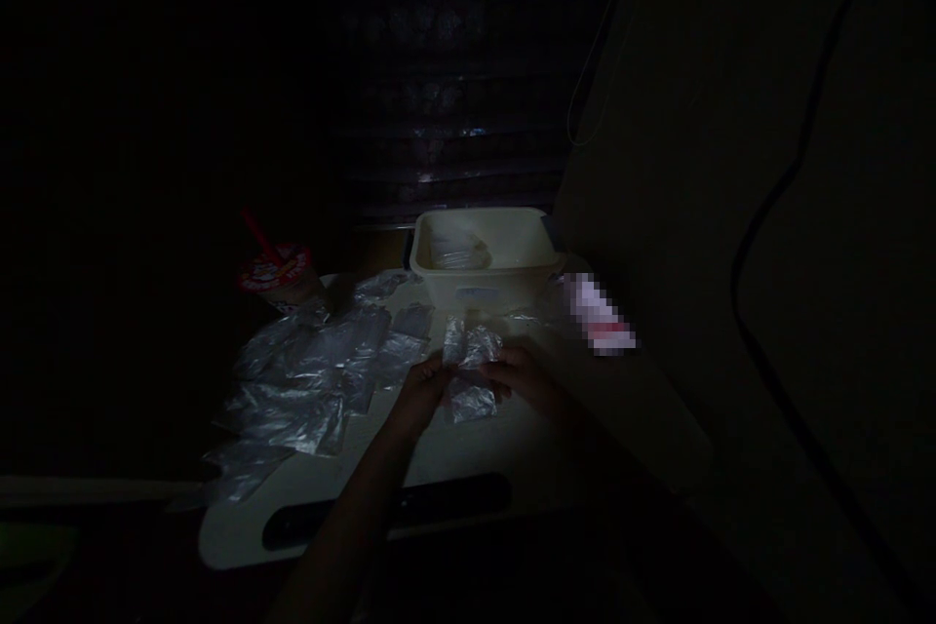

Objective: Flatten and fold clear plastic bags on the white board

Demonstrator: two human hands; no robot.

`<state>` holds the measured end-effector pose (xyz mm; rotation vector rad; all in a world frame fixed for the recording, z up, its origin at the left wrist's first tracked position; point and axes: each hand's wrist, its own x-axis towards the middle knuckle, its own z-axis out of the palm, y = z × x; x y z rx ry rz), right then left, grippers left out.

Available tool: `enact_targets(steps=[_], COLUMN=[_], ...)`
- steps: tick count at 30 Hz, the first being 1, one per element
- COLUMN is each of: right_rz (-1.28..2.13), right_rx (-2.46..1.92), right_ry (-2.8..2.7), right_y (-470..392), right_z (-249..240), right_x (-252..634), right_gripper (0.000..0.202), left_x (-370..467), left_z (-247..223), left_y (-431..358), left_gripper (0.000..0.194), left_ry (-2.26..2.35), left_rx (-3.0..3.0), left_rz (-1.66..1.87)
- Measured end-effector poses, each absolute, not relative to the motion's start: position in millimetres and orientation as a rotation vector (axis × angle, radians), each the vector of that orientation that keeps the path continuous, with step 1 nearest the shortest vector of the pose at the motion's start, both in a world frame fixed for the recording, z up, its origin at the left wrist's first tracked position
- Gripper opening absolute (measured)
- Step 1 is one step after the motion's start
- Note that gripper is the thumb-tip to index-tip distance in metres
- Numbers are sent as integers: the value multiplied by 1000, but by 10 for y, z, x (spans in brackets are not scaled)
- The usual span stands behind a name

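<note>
Between my two hands is a small clear plastic bag [472, 400], crinkled and shiny, above the middle of a pale table [409, 453]. My left hand [424, 392] pinches its left edge. The fingers of my right hand [521, 376] are closed on its right side. To the left, a loose pile of similar clear plastic bags [292, 414] spreads over the table and past its left edge. Just beyond my hands stands a cream plastic bin [483, 288], with some clear plastic bags [459, 252] inside at its left. The scene is very dark.
A cup with a red lid [274, 270] and a red straw stands behind the pile at left. Right of the bin lies a blurred-out pink and white item [601, 317]. A dark slot [453, 499] runs along the table's near edge. A dark cable [738, 263] hangs at right.
</note>
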<state>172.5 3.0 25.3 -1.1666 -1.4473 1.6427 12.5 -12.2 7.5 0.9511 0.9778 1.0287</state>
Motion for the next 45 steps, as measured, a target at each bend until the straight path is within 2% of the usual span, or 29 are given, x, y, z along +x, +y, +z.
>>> enact_targets(steps=[13, 22, 29, 35, 39, 45], right_rz=[1627, 1617, 1568, 1491, 1185, 455], right_rx=[-1151, -1075, -1108, -1099, -1122, -1353], right_ry=[-1453, -1433, -1424, -1466, -1544, -1956], right_y=[33, 18, 11, -15, -79, -227], right_z=[242, 193, 166, 112, 127, 216], right_x=[1744, 1770, 1822, 1881, 1889, 1736], right_gripper=[23, 21, 15, 23, 21, 36], left_x=[124, 112, 101, 87, 50, 111], left_z=[59, 90, 113, 76, 92, 87], left_y=[-136, -142, -165, -180, -225, -282], left_gripper=[22, 11, 14, 16, 23, 46], left_ry=[1003, 1060, 1096, 1175, 1299, 1468], left_rx=[842, 841, 1000, 1254, 1548, 2416], left_rz=[1073, 1137, 1187, 1341, 1268, 697])
